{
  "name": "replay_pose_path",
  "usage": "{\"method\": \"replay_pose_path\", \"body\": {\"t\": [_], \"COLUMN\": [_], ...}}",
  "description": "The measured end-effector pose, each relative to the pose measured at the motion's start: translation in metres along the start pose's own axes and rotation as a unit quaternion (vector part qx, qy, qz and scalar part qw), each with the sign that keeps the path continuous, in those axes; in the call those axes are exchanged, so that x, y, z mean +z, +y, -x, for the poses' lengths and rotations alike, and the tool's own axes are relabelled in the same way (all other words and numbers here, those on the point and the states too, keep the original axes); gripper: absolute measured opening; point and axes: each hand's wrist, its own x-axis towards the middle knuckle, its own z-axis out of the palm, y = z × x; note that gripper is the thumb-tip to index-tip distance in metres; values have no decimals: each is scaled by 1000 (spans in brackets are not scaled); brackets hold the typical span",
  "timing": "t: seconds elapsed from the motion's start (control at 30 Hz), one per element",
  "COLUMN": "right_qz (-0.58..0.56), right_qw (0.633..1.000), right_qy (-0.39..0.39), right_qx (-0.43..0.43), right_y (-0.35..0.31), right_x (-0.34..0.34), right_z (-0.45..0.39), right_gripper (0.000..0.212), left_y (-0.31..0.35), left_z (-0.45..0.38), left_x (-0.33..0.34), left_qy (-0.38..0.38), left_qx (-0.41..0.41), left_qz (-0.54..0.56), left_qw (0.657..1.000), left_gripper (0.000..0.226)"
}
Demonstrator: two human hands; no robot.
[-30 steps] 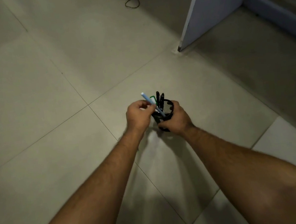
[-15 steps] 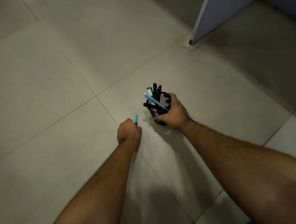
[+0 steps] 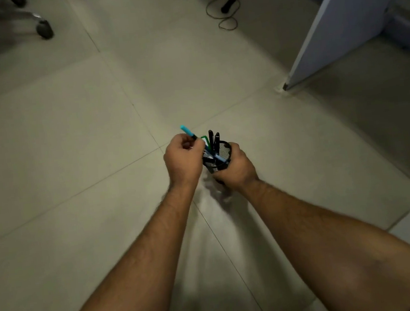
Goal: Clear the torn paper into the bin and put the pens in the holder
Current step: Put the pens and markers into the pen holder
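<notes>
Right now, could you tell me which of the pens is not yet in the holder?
The teal-capped pen, gripped in the left hand beside the black mesh holder; the others already stand or lean inside it.

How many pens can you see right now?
5: a teal-capped pen held in the left hand; two black pens, a green one and a light blue one in the mesh holder. More may be hidden.

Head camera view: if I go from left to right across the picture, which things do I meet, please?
Chair base with castors → left hand holding the teal pen → black mesh pen holder → right hand gripping the holder → grey partition panel.
</notes>
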Motion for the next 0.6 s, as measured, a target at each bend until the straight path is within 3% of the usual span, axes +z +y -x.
{"method": "replay_pose_path", "body": {"t": [0.1, 0.27, 0.4, 0.6], "right_qz": [-44, -93, -137, -149], "right_qw": [999, 994, 988, 980], "right_qy": [-8, 14, 9, -47], "right_qx": [-23, -56, -72, -119], "right_y": [-33, -112, -191, -343], "right_x": [-2, -34, -70, -138], "right_z": [6, 22, 46, 118], "right_gripper": [83, 81, 78, 78], "left_y": [15, 91, 170, 298], "left_z": [8, 8, 1, 27], "left_x": [-16, -73, -126, -233], "left_qy": [3, 79, 95, 120], "left_qx": [0, 16, 15, -14], "left_qz": [-129, -127, -148, -157], "left_qw": [992, 989, 984, 980], "left_gripper": [24, 17, 19, 26]}}
